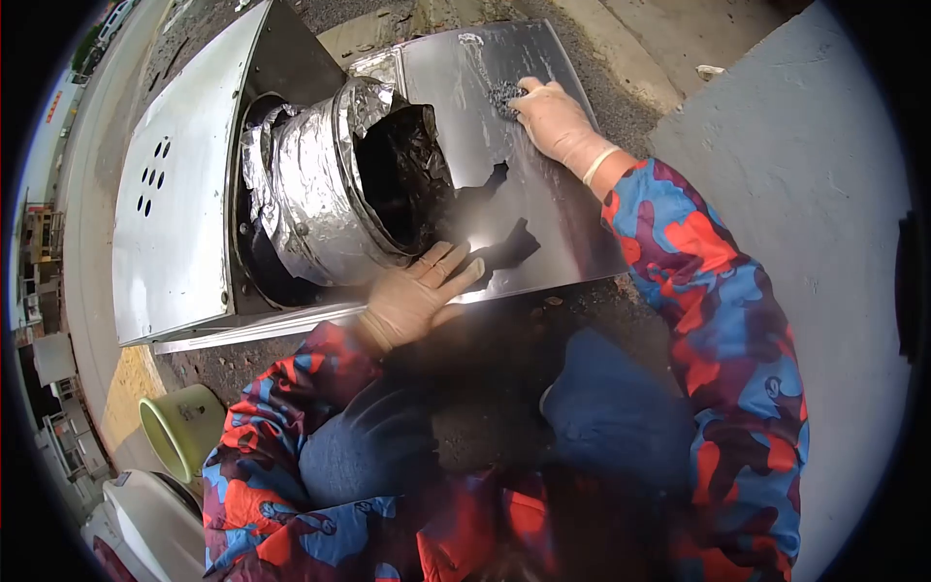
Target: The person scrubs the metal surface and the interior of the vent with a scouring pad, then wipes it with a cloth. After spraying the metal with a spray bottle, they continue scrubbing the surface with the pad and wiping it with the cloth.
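My right hand (558,124), in a thin pale glove, presses a grey steel wool scrubber (503,99) against the shiny metal panel (572,223), near its far edge. Wet whitish streaks show on the panel beside the scrubber. My left hand (412,299), gloved too, lies with fingers stretched out at the panel's near edge, just below the duct's mouth. The crumpled silver foil duct (308,189) sticks out of a metal hood (184,194), its torn, blackened opening facing the panel. Dark reflections lie across the panel.
A pale green bucket (184,427) stands on the ground at the left, near a white curved object (150,529). Grey concrete (795,194) spans the right side. My bent knees (611,398) are close to the panel's near edge. A road (92,233) runs along the left.
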